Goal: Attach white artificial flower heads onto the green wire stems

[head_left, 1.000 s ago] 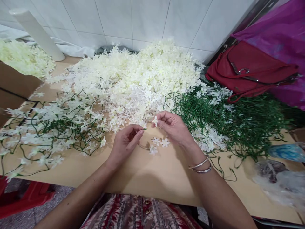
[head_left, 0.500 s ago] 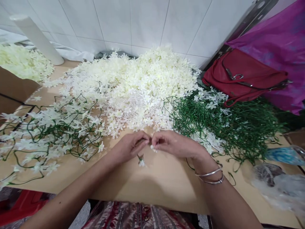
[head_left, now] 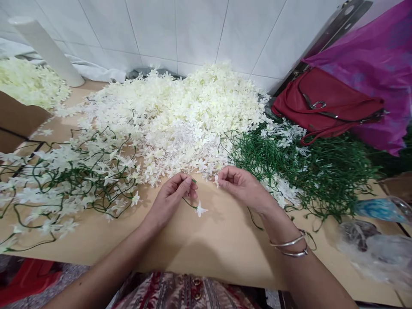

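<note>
My left hand (head_left: 175, 195) pinches a thin green stem (head_left: 193, 180) between thumb and fingers. A white flower (head_left: 200, 209) hangs on a stem just below those fingertips, over the tabletop. To the right, my right hand (head_left: 240, 186) holds a small white flower (head_left: 216, 180) at its closed fingertips. The two hands are apart. Beyond them lies a large pile of loose white and cream flowers (head_left: 206, 103). A tangle of green stems (head_left: 267, 150) is beside my right hand, and white flowers on green stems (head_left: 83, 171) lie to the left.
A red handbag (head_left: 328, 101) and a purple plastic bag (head_left: 363, 47) stand at the back right. Clear plastic bags (head_left: 376, 249) lie at the right edge of the table (head_left: 206, 253). A white roll (head_left: 48, 51) leans at the back left near a cardboard box (head_left: 21, 118).
My hands have moved apart, my right one moving right and slightly away with a small flower. The flower hanging below my left hand has swung to the right.
</note>
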`<state>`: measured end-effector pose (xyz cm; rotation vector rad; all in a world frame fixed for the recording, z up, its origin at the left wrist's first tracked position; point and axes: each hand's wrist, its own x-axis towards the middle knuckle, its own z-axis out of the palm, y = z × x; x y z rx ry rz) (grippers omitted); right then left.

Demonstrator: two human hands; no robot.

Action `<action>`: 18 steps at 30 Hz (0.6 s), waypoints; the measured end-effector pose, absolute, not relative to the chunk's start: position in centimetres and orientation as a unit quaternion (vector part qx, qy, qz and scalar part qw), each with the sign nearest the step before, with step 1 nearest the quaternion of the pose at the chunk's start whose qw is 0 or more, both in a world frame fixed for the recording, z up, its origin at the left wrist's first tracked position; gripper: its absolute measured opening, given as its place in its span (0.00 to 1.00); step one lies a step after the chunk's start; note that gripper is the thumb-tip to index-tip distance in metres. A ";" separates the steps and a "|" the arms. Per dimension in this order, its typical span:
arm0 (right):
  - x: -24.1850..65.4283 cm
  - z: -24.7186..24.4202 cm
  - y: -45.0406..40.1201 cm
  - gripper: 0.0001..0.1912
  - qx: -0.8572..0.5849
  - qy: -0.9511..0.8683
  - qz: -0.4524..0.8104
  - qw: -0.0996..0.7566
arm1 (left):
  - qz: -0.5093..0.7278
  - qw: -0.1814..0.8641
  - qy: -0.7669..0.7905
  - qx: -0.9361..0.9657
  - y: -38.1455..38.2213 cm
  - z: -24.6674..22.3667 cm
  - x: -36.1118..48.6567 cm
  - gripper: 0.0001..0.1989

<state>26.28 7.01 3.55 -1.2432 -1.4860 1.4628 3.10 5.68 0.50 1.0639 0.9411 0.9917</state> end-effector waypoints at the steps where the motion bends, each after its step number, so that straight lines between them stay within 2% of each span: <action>1: 26.0 3.6 7.2 0.12 -0.481 -0.563 0.564 0.365 | 0.441 0.644 0.417 0.466 5.7 0.4 3.4 0.15; 9: 22.6 1.9 6.0 0.15 -0.454 -0.498 0.597 0.436 | 0.465 0.601 0.434 0.483 5.5 0.3 3.4 0.15; 18: 21.7 0.9 5.5 0.09 -0.471 -0.477 0.562 0.485 | 0.460 0.567 0.450 0.514 5.1 1.0 3.8 0.15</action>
